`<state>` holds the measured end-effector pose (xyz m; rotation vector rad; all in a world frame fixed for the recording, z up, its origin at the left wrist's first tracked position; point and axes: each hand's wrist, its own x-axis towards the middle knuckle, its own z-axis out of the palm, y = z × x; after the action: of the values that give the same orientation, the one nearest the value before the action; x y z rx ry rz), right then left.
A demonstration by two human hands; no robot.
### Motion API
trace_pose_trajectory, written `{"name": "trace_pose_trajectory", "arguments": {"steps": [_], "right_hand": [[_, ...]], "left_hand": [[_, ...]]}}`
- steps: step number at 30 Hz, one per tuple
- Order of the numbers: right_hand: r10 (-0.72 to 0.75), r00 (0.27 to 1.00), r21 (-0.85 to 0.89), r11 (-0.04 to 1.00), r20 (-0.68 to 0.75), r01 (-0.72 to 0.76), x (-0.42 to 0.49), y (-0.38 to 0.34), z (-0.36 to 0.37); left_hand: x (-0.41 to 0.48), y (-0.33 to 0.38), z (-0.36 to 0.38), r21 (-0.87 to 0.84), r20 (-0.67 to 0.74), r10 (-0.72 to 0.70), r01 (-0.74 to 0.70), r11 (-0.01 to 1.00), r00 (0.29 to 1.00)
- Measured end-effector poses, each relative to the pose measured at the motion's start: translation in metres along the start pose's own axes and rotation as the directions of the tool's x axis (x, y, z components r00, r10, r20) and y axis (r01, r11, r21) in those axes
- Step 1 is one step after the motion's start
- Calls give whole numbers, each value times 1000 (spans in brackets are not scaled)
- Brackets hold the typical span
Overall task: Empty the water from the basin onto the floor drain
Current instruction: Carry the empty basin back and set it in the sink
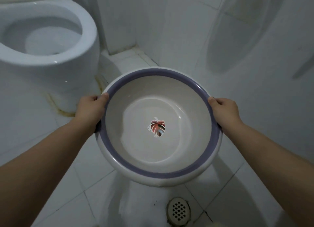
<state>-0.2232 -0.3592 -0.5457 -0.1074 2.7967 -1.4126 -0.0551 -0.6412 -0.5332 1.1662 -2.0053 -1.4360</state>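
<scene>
One basin [158,174] with one purple band around its rim and one leaf sticker [157,128] on its bottom; two hands, the left hand [90,108] and the right hand [224,110]; one floor drain [178,209]; one toilet [51,60]

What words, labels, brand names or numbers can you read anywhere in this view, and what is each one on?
None: no readable text shows in this view.
Basin, held by the left hand and right hand: only a leaf-shaped sticker on its bottom, a picture with no lettering.
Toilet: no brand mark visible.
Floor drain: plain grid of holes, no marking legible.
</scene>
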Motion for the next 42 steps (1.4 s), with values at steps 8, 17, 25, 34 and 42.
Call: {"name": "trace_pose_trajectory", "arguments": {"steps": [8,17,25,34,42], "right_hand": [[99,995,121,988,27,-101,2,-139,-77],[97,994,194,975,47,-104,3,-322,-191],[182,950,369,889,255,-270,-31,-438,-297],[85,964,643,730,250,-232,-101,-487,-410],[196,979,778,605,63,-171,-159,-459,-505]], "left_hand": [[-23,140,-79,23,-20,-70,71,997,997],[-45,329,-180,25,-16,-58,58,998,998],[-81,451,-263,-348,100,-286,303,887,953],[-145,561,-310,-561,381,-98,314,766,920],[-185,618,-260,-542,491,167,150,827,855]]}}
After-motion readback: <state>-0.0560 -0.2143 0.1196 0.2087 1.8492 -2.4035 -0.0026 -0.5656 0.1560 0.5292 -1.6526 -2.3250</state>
